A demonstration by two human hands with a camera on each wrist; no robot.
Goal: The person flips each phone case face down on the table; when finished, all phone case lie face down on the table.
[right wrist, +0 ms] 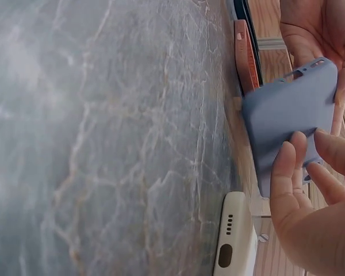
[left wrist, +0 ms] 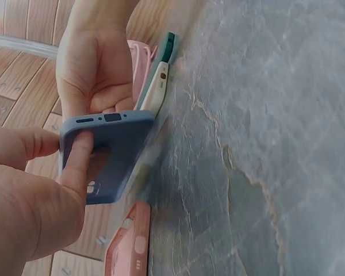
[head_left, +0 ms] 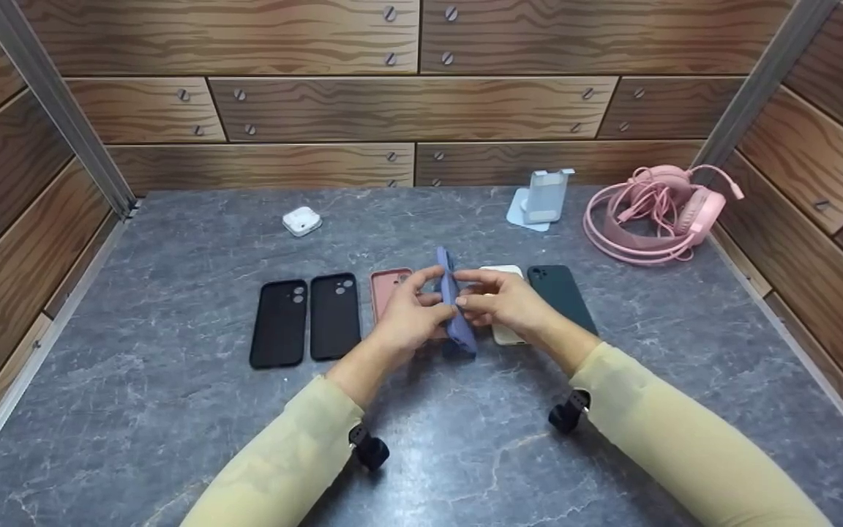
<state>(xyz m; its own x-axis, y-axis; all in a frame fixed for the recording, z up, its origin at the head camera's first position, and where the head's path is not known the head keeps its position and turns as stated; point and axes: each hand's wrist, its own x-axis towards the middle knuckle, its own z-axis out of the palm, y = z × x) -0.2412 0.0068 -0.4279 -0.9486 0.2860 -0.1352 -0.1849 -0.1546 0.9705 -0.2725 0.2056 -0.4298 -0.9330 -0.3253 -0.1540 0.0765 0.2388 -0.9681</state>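
A lavender-blue phone case [head_left: 458, 326] stands on edge above the table, its face turned sideways between the two hands. My left hand [head_left: 408, 316] holds it by a long side, one finger laid against its inner face, as the left wrist view shows. On the outer back of the case rest the bent fingertips of my right hand [head_left: 515, 301]; its thumb does not wrap round the edge. Cutouts along the short end of the case [left wrist: 112, 118] face the left wrist camera. Under the left hand lies a pink phone case [head_left: 391, 278], partly hidden.
Two black phone cases [head_left: 279, 322] lie to the left. A cream case [head_left: 508, 335] and a dark green case [head_left: 564, 296] lie to the right. Farther back are a small white earbud case [head_left: 302, 221], a pale blue phone stand [head_left: 546, 197] and a pink headset [head_left: 656, 212].
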